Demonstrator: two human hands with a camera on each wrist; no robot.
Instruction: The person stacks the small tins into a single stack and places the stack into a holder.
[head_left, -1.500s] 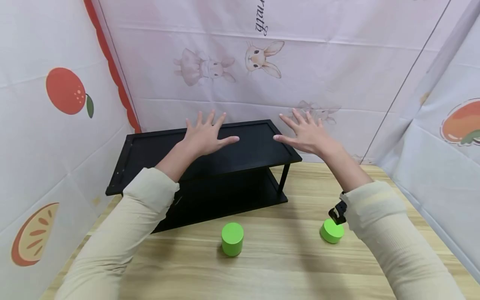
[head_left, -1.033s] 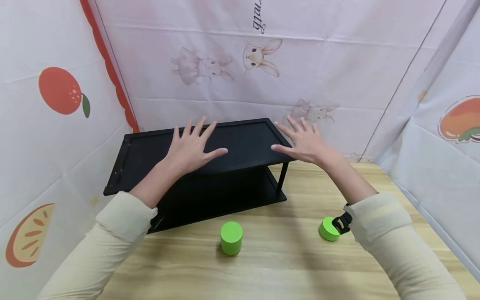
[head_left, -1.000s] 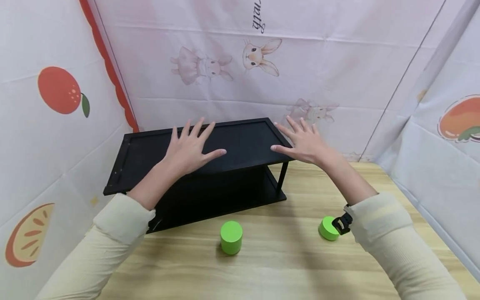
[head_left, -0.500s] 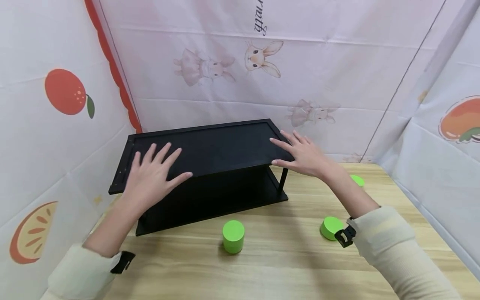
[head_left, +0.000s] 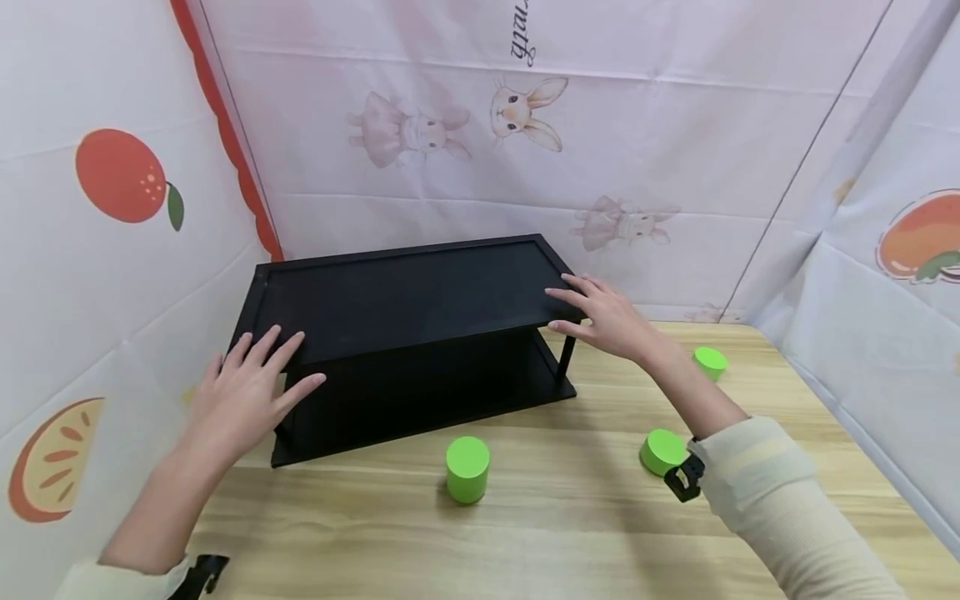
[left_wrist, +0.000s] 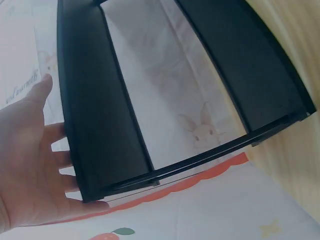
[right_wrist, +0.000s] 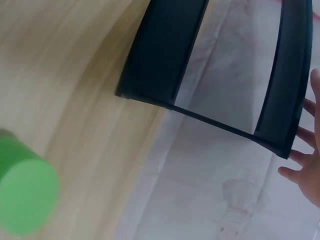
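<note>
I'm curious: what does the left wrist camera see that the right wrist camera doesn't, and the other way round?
Only the left wrist view shows the left hand and a leafy fruit print. Only the right wrist view shows the right hand and a green block. Both show parts of the black shelf, the table and the pale cloth.

shelf (head_left: 412, 292) is going all black, cylinders (head_left: 467, 471) popping lime green, surface (head_left: 540, 533) showing pale woodgrain, backdrop (head_left: 675, 133) rocking bunny print
</note>
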